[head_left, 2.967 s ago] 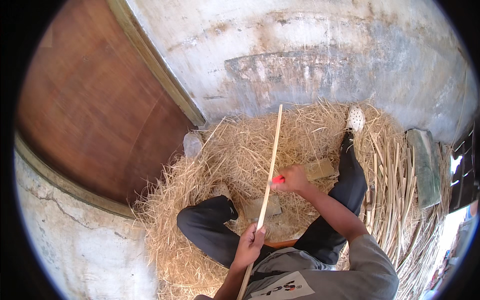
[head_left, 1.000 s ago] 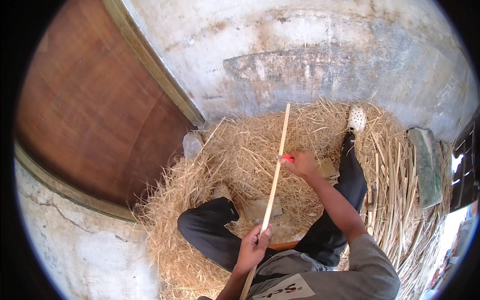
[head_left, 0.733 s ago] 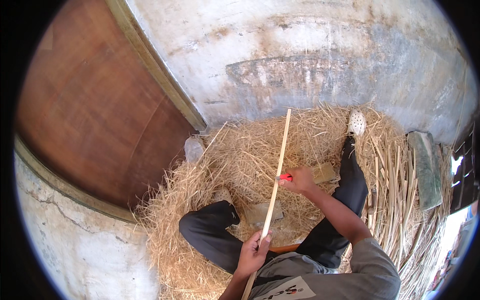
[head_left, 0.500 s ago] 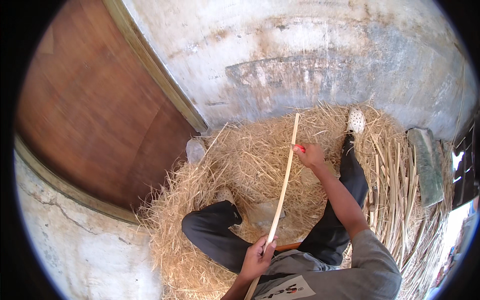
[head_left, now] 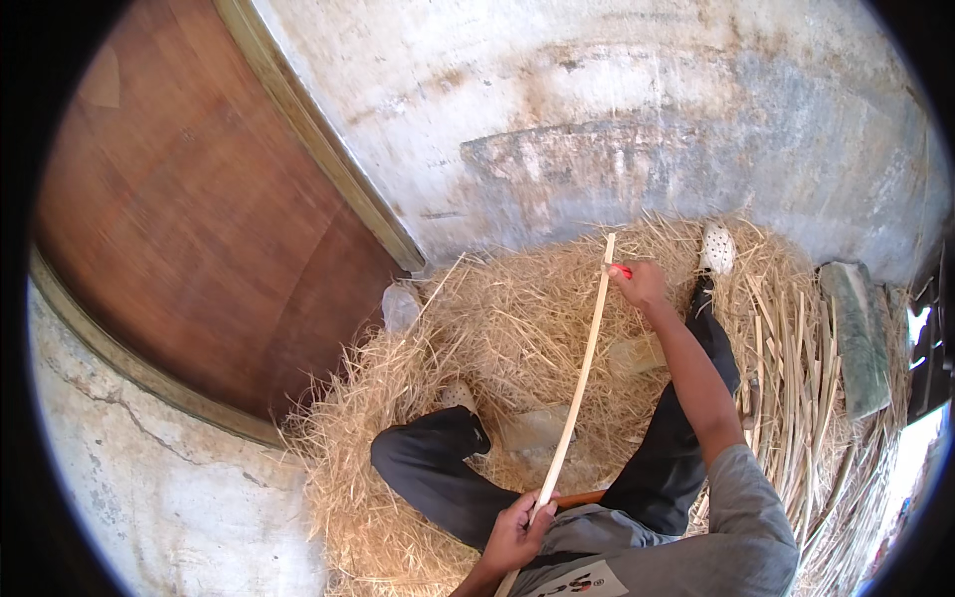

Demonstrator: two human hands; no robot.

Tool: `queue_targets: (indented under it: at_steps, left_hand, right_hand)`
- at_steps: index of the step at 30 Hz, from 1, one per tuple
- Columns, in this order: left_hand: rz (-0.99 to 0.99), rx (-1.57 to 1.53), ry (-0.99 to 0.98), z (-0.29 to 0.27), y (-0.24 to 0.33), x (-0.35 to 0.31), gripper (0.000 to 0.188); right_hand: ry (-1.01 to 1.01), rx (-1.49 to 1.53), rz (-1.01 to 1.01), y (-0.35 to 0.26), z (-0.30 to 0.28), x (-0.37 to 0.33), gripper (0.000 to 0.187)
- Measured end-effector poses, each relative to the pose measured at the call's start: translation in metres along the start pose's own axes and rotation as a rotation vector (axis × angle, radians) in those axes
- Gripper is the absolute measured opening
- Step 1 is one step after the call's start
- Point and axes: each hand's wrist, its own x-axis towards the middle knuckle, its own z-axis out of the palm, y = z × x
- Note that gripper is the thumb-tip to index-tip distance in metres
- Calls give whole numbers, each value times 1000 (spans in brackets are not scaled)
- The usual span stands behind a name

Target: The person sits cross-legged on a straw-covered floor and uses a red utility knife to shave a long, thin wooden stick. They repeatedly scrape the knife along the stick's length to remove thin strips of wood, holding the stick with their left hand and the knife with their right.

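A long, pale bamboo strip (head_left: 582,388) runs from my lap up and slightly right, over the shavings. My left hand (head_left: 517,532) is closed round its lower part, close to my body. Near the strip's far end, my right hand (head_left: 642,287) grips a small red-handled tool (head_left: 623,270). That tool's tip meets the strip's right edge; its blade is too small to make out. My right arm is stretched far forward, while the left stays bent at my waist.
Pale shavings (head_left: 527,308) lie thick between my bent legs. Several long strips (head_left: 796,368) and a greenish slab (head_left: 858,338) are on the right. A stained wall (head_left: 637,129) stands ahead, a brown door (head_left: 199,199) at left. A clear plastic bag (head_left: 400,306) sits by the door.
My right hand has slid a little farther up along the strip, toward its far end, with the red-handled tool. The left hand keeps its hold. The whole view has shifted slightly.
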Motion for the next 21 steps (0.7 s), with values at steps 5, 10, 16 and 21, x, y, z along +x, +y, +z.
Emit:
queue_targets:
  at_steps: [5,10,16,21]
  left_hand:
    - [21,-15,-6,-1,-2,0,25]
    - [35,9,-5,1,0,3,25]
    - [-128,77,-35,-3,-3,0,24]
    - [-116,-67,-21,10,-9,-14,24]
  right_hand:
    - [46,2,-99,3,-10,22,57]
    - [-6,32,38,19,-9,35,56]
    - [-71,-131,115,41,4,40,72]
    - [87,-74,627,90,2,49,86]
